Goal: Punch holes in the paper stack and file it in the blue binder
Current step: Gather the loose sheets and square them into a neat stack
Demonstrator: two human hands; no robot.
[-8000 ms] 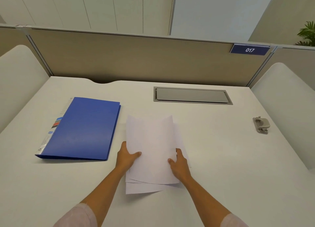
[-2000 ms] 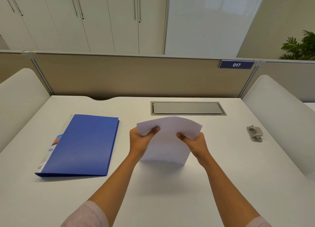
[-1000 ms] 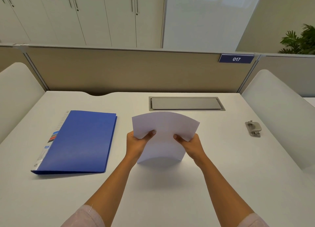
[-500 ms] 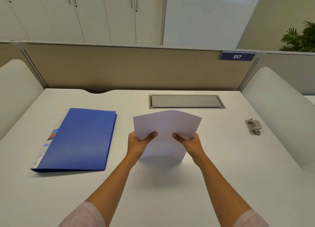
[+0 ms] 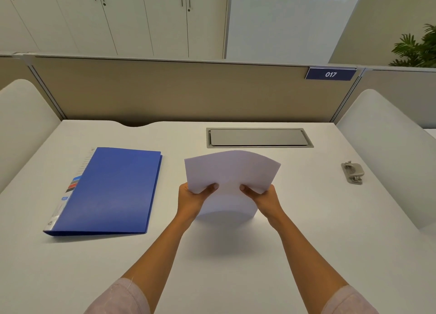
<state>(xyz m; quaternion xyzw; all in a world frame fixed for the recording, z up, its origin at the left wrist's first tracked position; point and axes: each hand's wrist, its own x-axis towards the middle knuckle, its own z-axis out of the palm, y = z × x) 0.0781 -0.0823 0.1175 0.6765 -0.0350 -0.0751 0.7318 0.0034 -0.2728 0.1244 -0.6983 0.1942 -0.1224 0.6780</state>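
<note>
I hold a white paper stack upright over the middle of the white desk, bowed, its lower edge near the desktop. My left hand grips its left side, thumb on the front. My right hand grips its right side the same way. The blue binder lies closed and flat to the left. A small grey hole punch sits far right on the desk.
A grey cable hatch is set into the desk behind the paper. A beige partition with a "017" sign closes off the back. White curved side panels flank the desk.
Eight seconds ago the sheets lay spread flat under my hands; now both hands hold them upright as one squared stack. Over the last second the stack dipped and bowed slightly.
</note>
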